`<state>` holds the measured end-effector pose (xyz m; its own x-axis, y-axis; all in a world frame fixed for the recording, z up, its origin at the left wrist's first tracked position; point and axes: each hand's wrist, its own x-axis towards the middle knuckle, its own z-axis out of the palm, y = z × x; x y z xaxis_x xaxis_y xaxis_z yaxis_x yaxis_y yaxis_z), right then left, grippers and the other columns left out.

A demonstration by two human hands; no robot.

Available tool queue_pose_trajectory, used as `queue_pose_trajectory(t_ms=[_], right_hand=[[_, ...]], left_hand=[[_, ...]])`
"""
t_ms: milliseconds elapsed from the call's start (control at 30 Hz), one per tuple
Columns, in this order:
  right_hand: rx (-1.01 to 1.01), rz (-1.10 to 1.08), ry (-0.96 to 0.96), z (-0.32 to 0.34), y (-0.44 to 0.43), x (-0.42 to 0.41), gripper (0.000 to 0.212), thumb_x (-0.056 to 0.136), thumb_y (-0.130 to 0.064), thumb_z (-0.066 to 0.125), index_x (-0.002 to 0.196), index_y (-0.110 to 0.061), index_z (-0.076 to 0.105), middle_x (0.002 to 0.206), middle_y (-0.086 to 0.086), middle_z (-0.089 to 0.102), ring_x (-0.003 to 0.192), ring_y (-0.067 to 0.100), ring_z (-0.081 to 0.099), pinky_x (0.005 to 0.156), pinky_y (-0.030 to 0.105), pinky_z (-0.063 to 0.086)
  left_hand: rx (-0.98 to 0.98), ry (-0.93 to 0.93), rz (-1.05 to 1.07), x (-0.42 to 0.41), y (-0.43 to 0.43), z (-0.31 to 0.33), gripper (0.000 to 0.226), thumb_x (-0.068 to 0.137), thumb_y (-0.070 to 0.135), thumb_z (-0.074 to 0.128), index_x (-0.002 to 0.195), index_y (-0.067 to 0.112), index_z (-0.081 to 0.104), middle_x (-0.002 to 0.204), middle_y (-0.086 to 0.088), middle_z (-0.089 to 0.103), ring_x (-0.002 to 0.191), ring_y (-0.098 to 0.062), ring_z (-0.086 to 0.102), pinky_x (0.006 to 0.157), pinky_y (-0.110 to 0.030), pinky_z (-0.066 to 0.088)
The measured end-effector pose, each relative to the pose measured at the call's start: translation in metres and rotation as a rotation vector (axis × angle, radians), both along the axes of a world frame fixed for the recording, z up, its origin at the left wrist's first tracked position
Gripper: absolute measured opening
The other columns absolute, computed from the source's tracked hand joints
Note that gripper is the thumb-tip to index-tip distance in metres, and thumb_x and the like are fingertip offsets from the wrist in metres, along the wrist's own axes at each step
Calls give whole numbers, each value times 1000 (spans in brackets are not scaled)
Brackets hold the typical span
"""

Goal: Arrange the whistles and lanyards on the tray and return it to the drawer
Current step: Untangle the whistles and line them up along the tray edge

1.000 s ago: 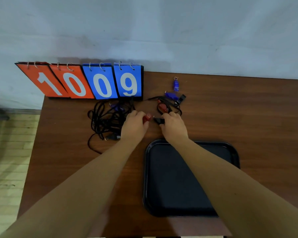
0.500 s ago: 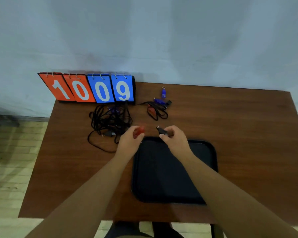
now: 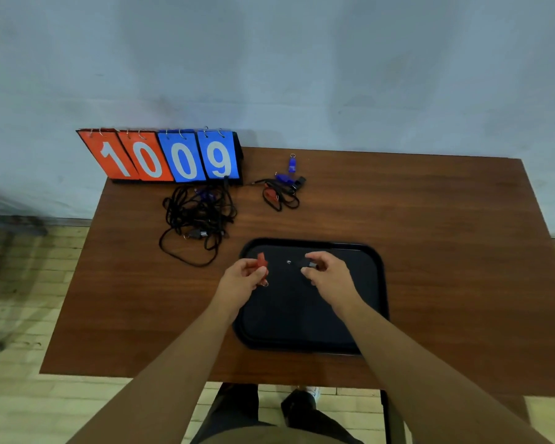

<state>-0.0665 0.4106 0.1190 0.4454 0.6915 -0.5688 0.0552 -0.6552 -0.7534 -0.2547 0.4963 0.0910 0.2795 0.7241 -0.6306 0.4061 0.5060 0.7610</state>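
A flip scoreboard (image 3: 161, 155) stands at the back left corner of the counter (image 3: 430, 219). Its 4 cards bear white digits: 1 and 0 on orange, 0 and 9 on blue, reading 1009.

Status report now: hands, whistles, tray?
Left hand grips red whistle; right hand grips black whistle. Both over tray. Lanyard pile on table, nothing blocking.

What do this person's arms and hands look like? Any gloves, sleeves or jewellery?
The left hand and right hand are bare, with no gloves. The left forearm and right forearm are bare too, right to the picture's edge: no sleeve, watch or bracelet shows. No ring shows either.
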Motion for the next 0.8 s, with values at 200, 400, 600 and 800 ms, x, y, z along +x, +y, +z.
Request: queue_pose_trajectory(t_ms=[200,400,600,800], right_hand=[[-96,-10,3,-11,-5,-7,32,89,-12,74,119,-17,65,107,0,64,92,17,65,77,26,52],[-125,-9,-26,-19,1,-11,24,89,-11,72,108,-13,59,100,1,64,79,10,59,63,20,45],[-165,122,-86,-29,25,-15,23,90,-18,70,111,-18,59,97,-6,61,79,7,60,61,20,45],[-257,265,-242,-45,53,-22,24,87,-25,66,108,-15,60,99,2,65,78,16,64,64,32,55]], left_hand=[[86,123,-30,0,-3,-1,10,91,23,70,95,23,61,92,1,71,79,-13,70,71,-27,51],[262,365,-192,0,8,-13,16,89,36,71,93,24,61,95,6,62,83,-6,57,65,-24,41],[458,551,-298,10,25,-28,17,88,35,71,93,22,61,92,3,54,82,-15,57,73,-29,46],[593,670,-446,19,34,-43,22,89,41,68,94,22,59,91,5,57,86,-19,59,84,-37,46]])
